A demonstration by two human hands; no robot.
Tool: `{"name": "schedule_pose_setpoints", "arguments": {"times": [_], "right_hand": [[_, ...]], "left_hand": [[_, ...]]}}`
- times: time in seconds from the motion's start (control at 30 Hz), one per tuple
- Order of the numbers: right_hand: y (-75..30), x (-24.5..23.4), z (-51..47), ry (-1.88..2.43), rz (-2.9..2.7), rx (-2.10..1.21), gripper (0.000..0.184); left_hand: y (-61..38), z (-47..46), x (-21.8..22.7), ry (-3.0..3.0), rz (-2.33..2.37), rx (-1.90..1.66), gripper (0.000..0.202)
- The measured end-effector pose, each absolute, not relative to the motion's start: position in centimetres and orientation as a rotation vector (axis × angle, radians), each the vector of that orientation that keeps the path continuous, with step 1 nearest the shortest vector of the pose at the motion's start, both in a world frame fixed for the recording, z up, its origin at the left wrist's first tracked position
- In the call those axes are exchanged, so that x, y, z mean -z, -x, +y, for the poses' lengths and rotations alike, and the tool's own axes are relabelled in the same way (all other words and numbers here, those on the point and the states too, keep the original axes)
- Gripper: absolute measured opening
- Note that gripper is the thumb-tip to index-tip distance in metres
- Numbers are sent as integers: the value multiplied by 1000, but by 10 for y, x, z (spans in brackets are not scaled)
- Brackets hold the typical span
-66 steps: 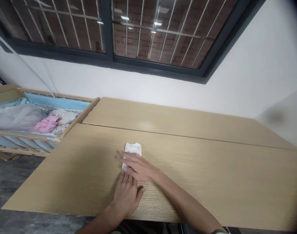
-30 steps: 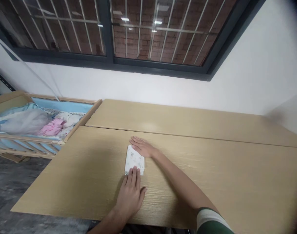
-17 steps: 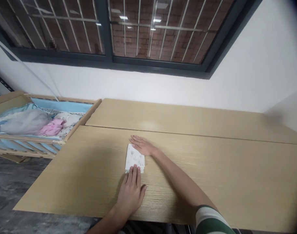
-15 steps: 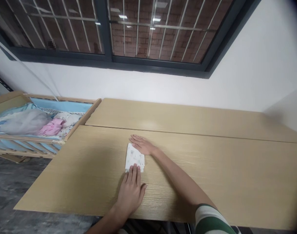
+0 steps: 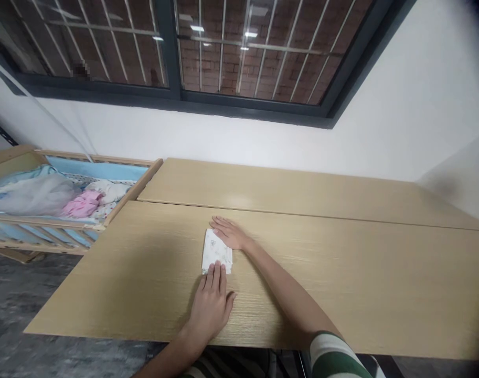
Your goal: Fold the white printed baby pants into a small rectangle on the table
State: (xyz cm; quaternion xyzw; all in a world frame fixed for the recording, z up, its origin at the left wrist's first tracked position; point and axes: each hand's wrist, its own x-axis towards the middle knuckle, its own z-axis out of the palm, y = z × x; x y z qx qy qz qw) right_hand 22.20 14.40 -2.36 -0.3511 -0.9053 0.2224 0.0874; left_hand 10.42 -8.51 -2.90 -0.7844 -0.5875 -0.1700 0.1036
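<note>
A small folded white cloth (image 5: 216,251) with a faint print lies flat on the wooden table (image 5: 353,278). Across its near edge rest the outstretched fingers of my left hand (image 5: 211,302), the thumb held apart to the right. My right hand (image 5: 229,233) lies flat over the cloth's far right corner, fingers extended to the left. Both hands press on the cloth without gripping it. Its near edge and far right corner are partly covered by my fingers.
To the left stands a wooden crib (image 5: 131,194) with blue lining, holding a pink cloth (image 5: 83,203), white bedding and sheer netting (image 5: 42,195). A second tabletop panel (image 5: 286,189) adjoins the table along the wall, beneath a dark-framed window (image 5: 253,102).
The hands and the folded cloth stay in nearly the same place. Only a slight shift of the whole view shows.
</note>
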Motion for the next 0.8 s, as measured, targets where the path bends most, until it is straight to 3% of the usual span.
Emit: {"name": "schedule_pose_setpoints", "arguments": {"times": [0.23,0.8], "right_hand": [[-223,23,142,1077,-2676,-655,66],[-224,23,135,1061,-2575,-589,63]], "left_hand": [[-103,-88,28,2336,-1734,521,66],[-94,-81,21,2427,-1745,588,55]]}}
